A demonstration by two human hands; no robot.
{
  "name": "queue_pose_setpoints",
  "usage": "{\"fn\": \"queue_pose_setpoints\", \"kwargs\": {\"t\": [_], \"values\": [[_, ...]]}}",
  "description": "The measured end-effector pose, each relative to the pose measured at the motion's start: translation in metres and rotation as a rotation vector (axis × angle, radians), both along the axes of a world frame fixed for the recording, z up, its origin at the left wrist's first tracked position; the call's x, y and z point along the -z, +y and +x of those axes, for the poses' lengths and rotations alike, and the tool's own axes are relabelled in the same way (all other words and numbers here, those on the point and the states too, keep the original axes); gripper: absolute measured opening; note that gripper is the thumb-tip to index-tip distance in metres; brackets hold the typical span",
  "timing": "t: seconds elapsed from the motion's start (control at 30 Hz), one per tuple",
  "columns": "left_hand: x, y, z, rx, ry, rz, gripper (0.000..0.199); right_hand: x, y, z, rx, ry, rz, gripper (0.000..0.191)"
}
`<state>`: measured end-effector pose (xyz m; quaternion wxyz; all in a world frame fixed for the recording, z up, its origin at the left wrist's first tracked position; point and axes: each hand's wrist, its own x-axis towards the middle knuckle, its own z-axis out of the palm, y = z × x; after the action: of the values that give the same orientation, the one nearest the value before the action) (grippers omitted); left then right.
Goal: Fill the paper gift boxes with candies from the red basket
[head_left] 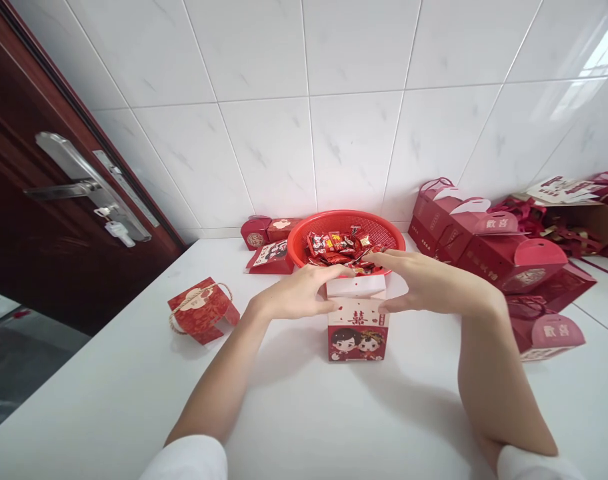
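A small red and white paper candy box (357, 342) stands upright on the white table, with a cartoon couple on its front and its white top flap (357, 287) raised at the back. My left hand (304, 293) is at the box's upper left edge, thumb at the front and fingers toward the flap. On the opposite side, my right hand (424, 285) has its thumb against the upper right edge while its fingers reach over behind the flap. The box is between both hands. Just behind it, a red plastic basket (297, 233) contains wrapped candies (337, 245).
A red box with a rope handle (199, 310) lies to the left. Small red boxes (269, 230) and a flat red packet (270, 259) are beside the basket. Several red gift boxes (504, 250) are piled at right, near an open carton (584, 223). A tiled wall (354, 147) borders the table.
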<state>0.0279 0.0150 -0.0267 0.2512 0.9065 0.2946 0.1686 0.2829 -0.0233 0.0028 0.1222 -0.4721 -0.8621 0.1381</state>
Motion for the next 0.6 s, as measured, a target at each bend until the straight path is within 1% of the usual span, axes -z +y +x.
{"fn": "queue_pose_setpoints", "kwargs": {"t": [0.07,0.13,0.2,0.27,0.3,0.37,0.47,0.53,0.6], "values": [[0.002,0.002,0.001,-0.062,-0.092,0.052,0.053,0.001,0.005,0.002,0.046,-0.026,-0.089,0.064],[0.003,0.005,0.0,-0.15,-0.206,0.102,0.05,0.001,0.011,0.003,0.066,0.015,-0.118,0.065],[0.002,0.008,-0.003,-0.229,-0.336,0.134,0.045,0.001,0.016,0.004,0.043,0.137,-0.102,0.066],[0.0,0.01,-0.005,-0.278,-0.453,0.14,0.04,0.001,0.019,0.005,-0.014,0.299,-0.078,0.067],[0.0,0.011,-0.006,-0.291,-0.5,0.133,0.037,0.001,0.021,0.005,-0.046,0.374,-0.06,0.066],[0.0,0.012,-0.006,-0.303,-0.574,0.106,0.03,0.002,0.023,0.005,-0.096,0.484,-0.017,0.055],[0.0,0.013,-0.005,-0.305,-0.65,0.061,0.023,0.004,0.026,0.002,-0.107,0.559,0.057,0.038],[0.0,0.012,-0.006,-0.299,-0.671,0.058,0.021,0.004,0.027,0.001,-0.096,0.583,0.094,0.036],[0.0,0.011,-0.007,-0.283,-0.674,0.083,0.018,0.003,0.025,0.0,-0.095,0.6,0.116,0.038]]}}
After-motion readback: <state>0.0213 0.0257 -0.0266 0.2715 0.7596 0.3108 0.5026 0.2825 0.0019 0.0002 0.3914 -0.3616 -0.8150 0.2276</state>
